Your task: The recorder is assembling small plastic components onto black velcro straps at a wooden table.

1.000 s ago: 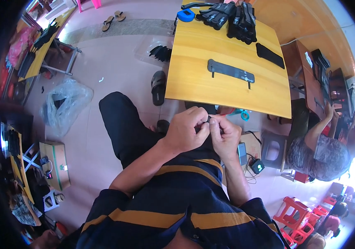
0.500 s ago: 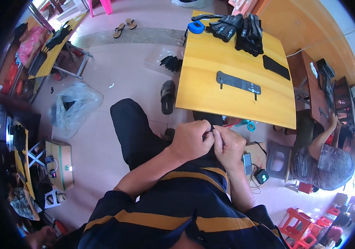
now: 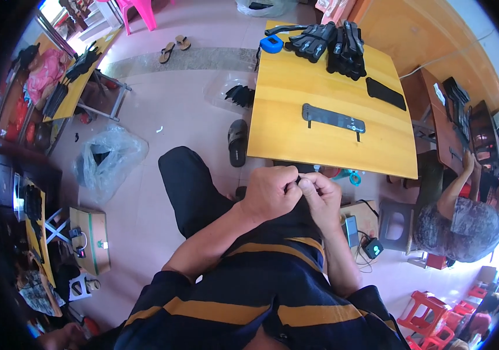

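Observation:
My left hand (image 3: 272, 193) and my right hand (image 3: 323, 193) meet in front of my lap, just off the near edge of the yellow table (image 3: 296, 143). Both are closed, fingertips pinched together on a small black piece (image 3: 299, 179). Most of that piece is hidden by my fingers, so its kind does not show. Beyond them on the tabletop lies a long dark grey strap-like strip (image 3: 334, 118) with two short black tabs sticking out of its near side. A plain black flat piece (image 3: 386, 94) rests farther right.
Bundles of black strips (image 3: 313, 42) and a small blue device (image 3: 271, 44) occupy the table's far end. Left of it are a clear bin with black pieces (image 3: 239, 95) and a slipper (image 3: 237, 143). A plastic bag (image 3: 111, 163) lies on the floor. Another person (image 3: 459, 227) works at right.
My right hand's fingers have shifted slightly against the left while both keep their pinch. The whole view has moved a little; the strip on the table lies as before.

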`<state>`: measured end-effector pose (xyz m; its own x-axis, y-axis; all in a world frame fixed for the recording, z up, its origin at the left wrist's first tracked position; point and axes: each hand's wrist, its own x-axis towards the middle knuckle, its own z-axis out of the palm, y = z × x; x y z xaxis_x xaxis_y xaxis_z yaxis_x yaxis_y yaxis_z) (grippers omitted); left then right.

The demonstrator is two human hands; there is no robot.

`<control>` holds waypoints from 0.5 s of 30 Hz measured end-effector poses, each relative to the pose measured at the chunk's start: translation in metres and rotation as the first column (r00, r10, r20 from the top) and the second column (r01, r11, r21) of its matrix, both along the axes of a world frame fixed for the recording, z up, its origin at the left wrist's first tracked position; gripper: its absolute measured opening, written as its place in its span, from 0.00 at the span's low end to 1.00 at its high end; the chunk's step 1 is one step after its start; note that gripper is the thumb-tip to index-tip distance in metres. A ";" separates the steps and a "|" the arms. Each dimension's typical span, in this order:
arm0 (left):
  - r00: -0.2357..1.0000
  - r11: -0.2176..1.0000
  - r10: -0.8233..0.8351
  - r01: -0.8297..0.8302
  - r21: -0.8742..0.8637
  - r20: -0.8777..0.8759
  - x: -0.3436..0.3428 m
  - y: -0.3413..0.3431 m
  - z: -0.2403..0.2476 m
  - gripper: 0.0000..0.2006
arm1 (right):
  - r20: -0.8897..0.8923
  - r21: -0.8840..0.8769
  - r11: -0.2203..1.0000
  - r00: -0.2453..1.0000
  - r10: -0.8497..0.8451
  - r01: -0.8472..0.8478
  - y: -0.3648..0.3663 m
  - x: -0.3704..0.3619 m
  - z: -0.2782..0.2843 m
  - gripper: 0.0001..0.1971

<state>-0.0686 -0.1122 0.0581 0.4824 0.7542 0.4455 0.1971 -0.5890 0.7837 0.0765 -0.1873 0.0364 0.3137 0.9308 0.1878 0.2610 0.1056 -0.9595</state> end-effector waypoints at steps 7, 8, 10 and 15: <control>0.996 0.998 -0.026 0.031 -0.053 0.088 0.000 -0.005 0.001 0.10 | -0.274 0.019 0.992 0.953 0.128 -0.128 0.006 0.002 -0.004 0.04; 0.993 0.995 -0.025 0.037 -0.096 0.119 -0.001 -0.005 0.000 0.10 | -0.141 0.061 0.993 0.984 0.110 -0.102 0.006 0.000 -0.003 0.04; 0.988 0.996 -0.024 0.037 -0.079 0.151 -0.001 -0.004 -0.002 0.09 | -0.112 0.085 0.995 0.991 0.070 -0.061 0.007 -0.005 0.002 0.04; 0.962 0.991 -0.022 0.057 -0.120 0.272 -0.001 -0.001 -0.015 0.09 | -0.234 0.082 0.996 0.972 -0.019 0.039 0.014 -0.010 0.005 0.06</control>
